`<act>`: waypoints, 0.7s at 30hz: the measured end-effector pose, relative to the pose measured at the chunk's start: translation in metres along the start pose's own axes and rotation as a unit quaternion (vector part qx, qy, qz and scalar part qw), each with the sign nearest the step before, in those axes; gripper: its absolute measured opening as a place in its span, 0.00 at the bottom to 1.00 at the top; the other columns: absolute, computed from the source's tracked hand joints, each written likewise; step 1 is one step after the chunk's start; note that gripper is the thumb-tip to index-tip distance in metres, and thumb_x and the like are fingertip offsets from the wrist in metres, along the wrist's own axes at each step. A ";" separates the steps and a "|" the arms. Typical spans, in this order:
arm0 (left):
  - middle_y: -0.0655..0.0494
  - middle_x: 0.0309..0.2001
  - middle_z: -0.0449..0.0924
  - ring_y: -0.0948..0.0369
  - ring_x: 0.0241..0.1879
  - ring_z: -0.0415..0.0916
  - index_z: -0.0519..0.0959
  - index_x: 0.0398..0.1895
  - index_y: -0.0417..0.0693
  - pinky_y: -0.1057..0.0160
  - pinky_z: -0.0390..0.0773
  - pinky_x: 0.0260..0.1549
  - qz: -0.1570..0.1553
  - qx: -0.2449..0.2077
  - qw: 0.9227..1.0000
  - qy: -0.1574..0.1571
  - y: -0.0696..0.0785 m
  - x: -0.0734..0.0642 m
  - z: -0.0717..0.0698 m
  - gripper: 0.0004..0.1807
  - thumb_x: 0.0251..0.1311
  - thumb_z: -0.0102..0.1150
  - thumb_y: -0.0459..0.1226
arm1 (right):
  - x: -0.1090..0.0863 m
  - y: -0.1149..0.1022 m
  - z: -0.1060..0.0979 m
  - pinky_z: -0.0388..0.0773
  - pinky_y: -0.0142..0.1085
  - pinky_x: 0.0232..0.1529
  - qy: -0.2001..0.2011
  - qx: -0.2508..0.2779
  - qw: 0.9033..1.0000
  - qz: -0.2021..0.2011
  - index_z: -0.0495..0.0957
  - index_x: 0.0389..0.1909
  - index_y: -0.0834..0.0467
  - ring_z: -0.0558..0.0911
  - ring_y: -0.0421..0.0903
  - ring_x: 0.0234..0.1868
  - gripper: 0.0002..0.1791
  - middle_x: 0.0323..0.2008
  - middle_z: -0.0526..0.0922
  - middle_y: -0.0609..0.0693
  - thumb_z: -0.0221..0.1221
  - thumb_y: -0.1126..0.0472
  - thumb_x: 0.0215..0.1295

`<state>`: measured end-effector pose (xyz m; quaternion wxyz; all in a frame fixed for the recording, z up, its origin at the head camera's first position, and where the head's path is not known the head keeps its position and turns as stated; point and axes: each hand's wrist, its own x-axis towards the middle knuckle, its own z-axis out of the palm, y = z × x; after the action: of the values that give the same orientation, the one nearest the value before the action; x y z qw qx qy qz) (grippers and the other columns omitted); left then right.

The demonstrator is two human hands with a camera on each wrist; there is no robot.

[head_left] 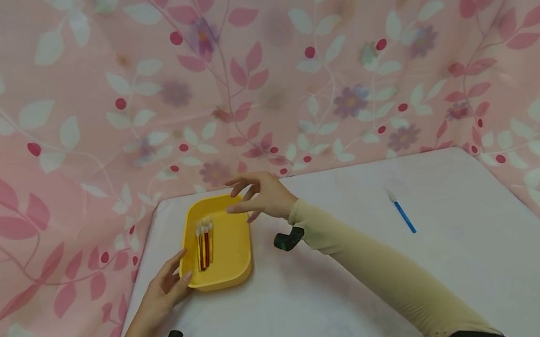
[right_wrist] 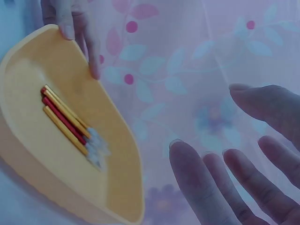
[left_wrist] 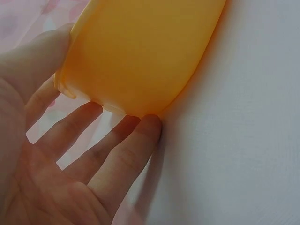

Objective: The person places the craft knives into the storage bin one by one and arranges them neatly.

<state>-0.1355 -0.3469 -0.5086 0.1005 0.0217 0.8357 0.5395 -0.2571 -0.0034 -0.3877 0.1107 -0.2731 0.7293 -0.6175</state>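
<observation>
A yellow tray (head_left: pixel 233 255) stands at the left of the table. Several thin paintbrushes (head_left: pixel 205 245) with red and yellow handles and whitish tips lie side by side inside it. My left hand (head_left: pixel 160 295) holds the tray by its near left corner; in the left wrist view the fingers (left_wrist: pixel 124 159) touch its outer wall. Over the tray's far right edge hovers my right hand (head_left: pixel 263 195), fingers spread and nothing in them. The right wrist view also has this hand (right_wrist: pixel 243 183) apart from the tray. A blue paintbrush (head_left: pixel 402 214) lies alone, right of the tray.
A white cloth covers the table (head_left: pixel 343 309). Behind it and at the sides hangs a pink floral curtain (head_left: pixel 284 90). Each wrist carries a small black camera mount, one of them beside the right wrist (head_left: pixel 289 239).
</observation>
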 end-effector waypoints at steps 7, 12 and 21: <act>0.44 0.88 0.49 0.36 0.75 0.67 0.58 0.89 0.61 0.60 0.84 0.60 0.007 -0.014 1.000 0.000 -0.001 0.000 0.000 0.39 0.81 0.62 0.47 | -0.029 -0.007 -0.027 0.91 0.57 0.34 0.031 0.012 0.999 -0.034 0.82 0.69 0.55 0.88 0.58 0.43 0.31 0.53 0.86 0.58 0.78 0.66 0.65; 0.44 0.88 0.49 0.37 0.76 0.67 0.58 0.89 0.64 0.57 0.84 0.61 0.001 -0.007 1.000 0.004 -0.002 0.001 0.001 0.40 0.81 0.63 0.48 | -0.052 -0.010 -0.050 0.92 0.54 0.35 0.047 0.002 0.998 -0.046 0.82 0.69 0.54 0.87 0.60 0.45 0.32 0.54 0.85 0.58 0.78 0.67 0.65; 0.43 0.88 0.49 0.35 0.76 0.66 0.57 0.89 0.62 0.55 0.84 0.62 0.002 -0.006 1.000 0.003 -0.001 0.002 0.002 0.40 0.81 0.63 0.49 | -0.093 -0.004 -0.096 0.92 0.52 0.36 0.056 -0.068 0.995 -0.037 0.80 0.73 0.51 0.88 0.58 0.47 0.37 0.55 0.84 0.57 0.80 0.65 0.63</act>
<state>-0.1370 -0.3454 -0.5104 0.0969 0.0209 0.8328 0.5446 -0.2276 0.1268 -0.3800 0.0278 -0.2722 0.7641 -0.5842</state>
